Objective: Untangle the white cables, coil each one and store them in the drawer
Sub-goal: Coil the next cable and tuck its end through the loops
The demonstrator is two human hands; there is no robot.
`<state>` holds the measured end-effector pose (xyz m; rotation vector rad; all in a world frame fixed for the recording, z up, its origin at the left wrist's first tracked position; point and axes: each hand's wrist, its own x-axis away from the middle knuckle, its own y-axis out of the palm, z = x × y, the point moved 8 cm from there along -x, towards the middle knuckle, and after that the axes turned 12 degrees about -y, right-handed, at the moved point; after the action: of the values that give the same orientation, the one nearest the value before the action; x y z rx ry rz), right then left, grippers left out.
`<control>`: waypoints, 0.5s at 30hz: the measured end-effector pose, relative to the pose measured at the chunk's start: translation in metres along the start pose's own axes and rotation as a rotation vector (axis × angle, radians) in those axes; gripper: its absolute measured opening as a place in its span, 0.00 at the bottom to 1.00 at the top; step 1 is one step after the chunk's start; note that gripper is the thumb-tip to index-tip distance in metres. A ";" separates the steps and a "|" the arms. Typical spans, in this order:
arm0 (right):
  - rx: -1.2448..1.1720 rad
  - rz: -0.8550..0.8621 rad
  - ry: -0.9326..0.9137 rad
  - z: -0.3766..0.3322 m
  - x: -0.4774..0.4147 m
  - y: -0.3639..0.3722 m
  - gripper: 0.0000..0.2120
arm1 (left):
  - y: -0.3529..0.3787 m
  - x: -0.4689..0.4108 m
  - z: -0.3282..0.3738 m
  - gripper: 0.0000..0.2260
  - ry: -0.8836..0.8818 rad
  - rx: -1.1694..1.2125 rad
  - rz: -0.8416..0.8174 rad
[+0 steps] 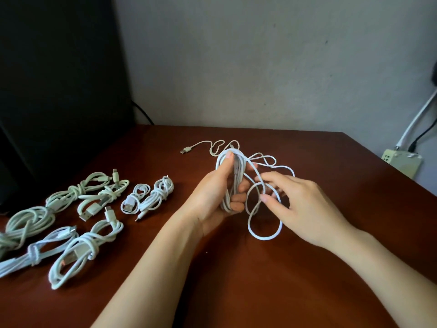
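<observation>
Nearest the camera, two bare forearms reach over the dark red-brown table (236,292) toward the white cable (234,176), which is held just above the middle of the tabletop. The left hand (212,197) grips the wound part of it. The thumb runs up one side and the fingers curl round the other, so several long turns are clamped upright in the fist.

Just right of that wound part, the right hand (305,209) has its fingers bent, and a strand passes between thumb and forefinger in a light pinch. Its other fingers are blurred. Below this hand, nearer than the wound part, a loose loop (264,236) of the same cable hangs down to the table.

Well to the left of the held cable lie the tied bundles (82,252), each knotted round its middle and set side by side. The largest are nearest and the smaller ones sit further back.

Beyond the held cable, its slack trails in curls over the table. It ends at a USB plug (186,150), behind and slightly left. Far right of the cable, past the table edge, a pale power strip (402,162) sits against the grey wall (236,67). Far left stands a black panel (59,79).
</observation>
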<state>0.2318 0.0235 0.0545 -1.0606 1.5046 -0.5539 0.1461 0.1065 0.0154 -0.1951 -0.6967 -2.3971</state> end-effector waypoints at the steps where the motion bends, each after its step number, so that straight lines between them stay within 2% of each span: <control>1: -0.020 0.007 0.009 0.002 0.000 0.001 0.12 | 0.000 0.000 0.001 0.23 0.003 0.039 -0.019; 6: -0.175 0.024 0.016 0.006 0.000 0.008 0.08 | -0.004 0.003 0.012 0.24 0.067 0.298 -0.117; 10: -0.347 0.075 0.023 0.000 -0.002 0.003 0.17 | -0.007 0.007 0.020 0.24 0.108 0.525 -0.201; 15: -0.095 0.030 0.066 0.010 0.001 0.002 0.12 | -0.014 0.013 0.027 0.23 0.141 0.801 -0.365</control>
<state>0.2411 0.0262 0.0501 -1.0995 1.6159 -0.5049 0.1262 0.1230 0.0367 0.4643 -1.6558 -2.2123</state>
